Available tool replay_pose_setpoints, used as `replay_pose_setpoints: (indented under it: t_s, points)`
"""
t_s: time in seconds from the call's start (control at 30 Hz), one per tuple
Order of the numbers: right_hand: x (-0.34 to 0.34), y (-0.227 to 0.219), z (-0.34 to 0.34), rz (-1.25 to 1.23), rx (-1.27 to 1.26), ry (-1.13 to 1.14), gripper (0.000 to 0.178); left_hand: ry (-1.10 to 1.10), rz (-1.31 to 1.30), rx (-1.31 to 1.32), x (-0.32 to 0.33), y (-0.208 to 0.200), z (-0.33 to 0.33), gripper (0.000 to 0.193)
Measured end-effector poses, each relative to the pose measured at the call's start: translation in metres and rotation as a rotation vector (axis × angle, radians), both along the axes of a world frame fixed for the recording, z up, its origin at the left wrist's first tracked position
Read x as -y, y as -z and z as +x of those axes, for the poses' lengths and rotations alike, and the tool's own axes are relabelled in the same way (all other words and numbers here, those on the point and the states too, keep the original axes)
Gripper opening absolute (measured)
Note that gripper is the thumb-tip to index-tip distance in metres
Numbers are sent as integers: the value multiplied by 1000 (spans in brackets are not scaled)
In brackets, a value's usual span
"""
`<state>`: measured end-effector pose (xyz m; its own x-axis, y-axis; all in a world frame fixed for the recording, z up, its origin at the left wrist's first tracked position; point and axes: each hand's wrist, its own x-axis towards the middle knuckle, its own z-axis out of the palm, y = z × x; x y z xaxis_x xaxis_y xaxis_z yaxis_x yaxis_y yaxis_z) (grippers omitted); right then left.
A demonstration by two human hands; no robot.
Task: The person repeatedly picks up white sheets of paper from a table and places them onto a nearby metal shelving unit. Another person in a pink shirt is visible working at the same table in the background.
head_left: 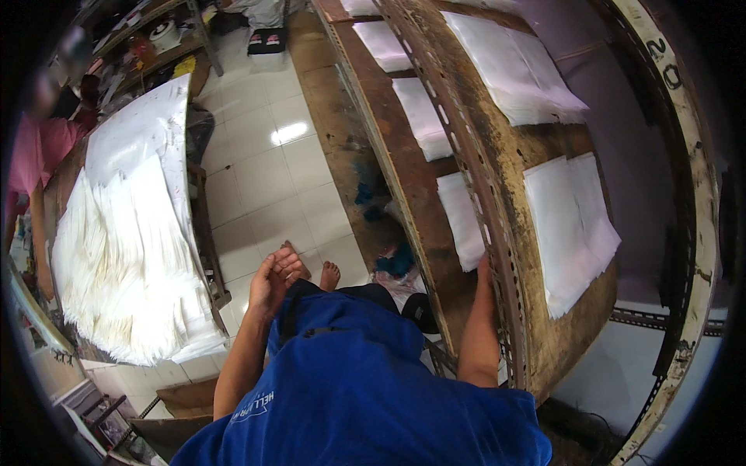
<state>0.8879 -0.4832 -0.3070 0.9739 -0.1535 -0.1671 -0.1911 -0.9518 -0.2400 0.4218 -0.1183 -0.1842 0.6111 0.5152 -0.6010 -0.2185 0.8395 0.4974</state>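
My left hand [278,273] hangs in the air over the tiled floor, palm up, its fingers loosely curled and apart with nothing in them. My right forearm reaches in under the upper shelf of the rack at the right. Of my right hand [483,270] only the wrist part shows; the slotted metal edge [466,147] hides the fingers. Nearest to it is a stack of white sheets [460,221] on the lower wooden shelf [396,182]. Whether the hand touches that stack I cannot tell. More white stacks [422,116] lie farther along this shelf.
The upper shelf [536,144] bears white stacks [575,229]. At left, a table carries a fanned pile of white sheets [132,264]; a person in a pink top [54,147] stands beyond it. Folded black cloth [266,40] lies at the far end of the aisle's tiled floor [260,186].
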Motion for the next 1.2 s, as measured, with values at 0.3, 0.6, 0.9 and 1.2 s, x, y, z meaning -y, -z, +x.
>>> replay_pose_setpoints:
  t_s: [0.3, 0.6, 0.9, 1.2]
  points:
    - [7, -6, 5, -39, 22, -101, 37, -4, 57, -49, 3, -10, -12, 39]
    - [-24, -44, -22, -76, 377, -198, 29, 99, 378, -28, -6, -64, -52, 37]
    - [-163, -61, -147, 578, 48, -863, 23, 5, 1338, -685, -99, -189, -171, 27]
    - [-287, -76, -350, 639, -285, -1064, 13, 11, 1705, -1508, -337, -165, -271, 25]
